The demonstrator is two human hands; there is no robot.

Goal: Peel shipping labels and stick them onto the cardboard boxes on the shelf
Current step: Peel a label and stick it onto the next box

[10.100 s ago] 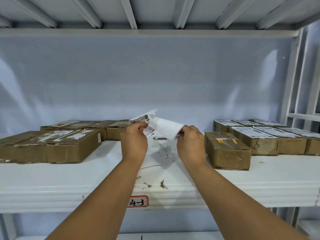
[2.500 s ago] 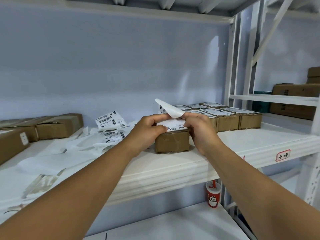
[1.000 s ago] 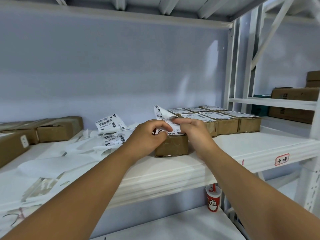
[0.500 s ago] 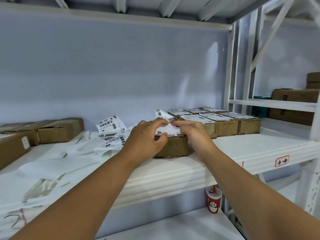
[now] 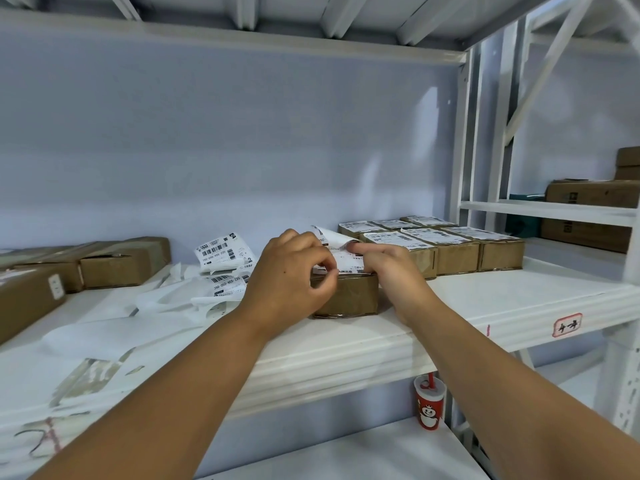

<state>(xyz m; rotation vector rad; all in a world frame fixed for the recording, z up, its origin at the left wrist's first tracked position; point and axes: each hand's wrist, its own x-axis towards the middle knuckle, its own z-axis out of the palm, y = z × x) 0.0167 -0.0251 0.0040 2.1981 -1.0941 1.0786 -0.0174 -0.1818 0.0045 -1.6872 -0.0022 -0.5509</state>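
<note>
A small brown cardboard box (image 5: pixel 349 296) stands near the front of the white shelf (image 5: pixel 346 344). A white shipping label (image 5: pixel 348 263) lies partly on its top, with its far edge still curled up. My left hand (image 5: pixel 292 282) pinches the label's near left edge. My right hand (image 5: pixel 391 268) lies on the box's right side, its forefinger pressing the label down. Loose printed labels (image 5: pixel 221 252) and white backing paper (image 5: pixel 114 323) lie left of the box.
Several labelled boxes (image 5: pixel 450 247) stand in rows behind and to the right. Unlabelled brown boxes (image 5: pixel 117 265) sit at the far left. A red paper cup (image 5: pixel 428 403) stands on the lower shelf. White uprights and another rack with boxes (image 5: pixel 588 202) are on the right.
The label has come down from held in the air onto the box top over the last seconds. My right forefinger now presses it flat, and my left hand has dropped to the label's near edge.
</note>
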